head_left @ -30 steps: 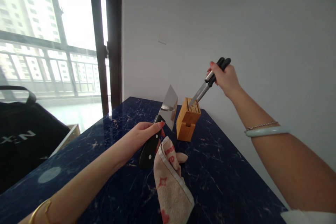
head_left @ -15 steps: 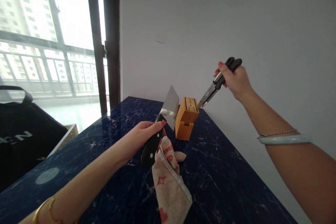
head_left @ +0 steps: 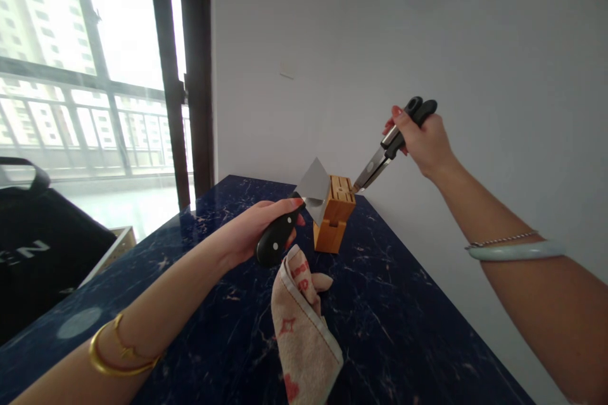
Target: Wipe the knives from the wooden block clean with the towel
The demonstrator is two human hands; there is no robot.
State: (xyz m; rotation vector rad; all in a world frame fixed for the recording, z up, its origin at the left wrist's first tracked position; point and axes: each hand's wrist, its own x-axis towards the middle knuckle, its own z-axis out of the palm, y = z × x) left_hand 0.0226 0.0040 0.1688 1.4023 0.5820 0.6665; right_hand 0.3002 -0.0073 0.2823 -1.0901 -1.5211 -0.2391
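Observation:
My left hand [head_left: 254, 228] is closed around the black riveted handle of a cleaver [head_left: 315, 183]. Its broad blade points up and away, overlapping the left side of a wooden knife block [head_left: 332, 235]. Slots run across the top of the block, which stands on the table. On the right, my right hand [head_left: 430, 144] grips black-handled kitchen scissors [head_left: 373, 168] with blades together, slanting down to the left. The scissor tips are at the block's right top edge; I cannot tell whether they sit in a slot. A beige towel [head_left: 306, 335] with red print lies below the cleaver.
The dark blue marbled table [head_left: 394, 329] narrows toward a pale wall [head_left: 427, 25] at the back and right. On the left are a black bag [head_left: 47, 247], a light-coloured crate [head_left: 111, 247] and a window with a dark frame [head_left: 194, 63].
My left hand has lifted the cleaver's handle and turned its blade rightward, nearer the knife block. My right hand with the scissors has barely moved. The view has shifted slightly.

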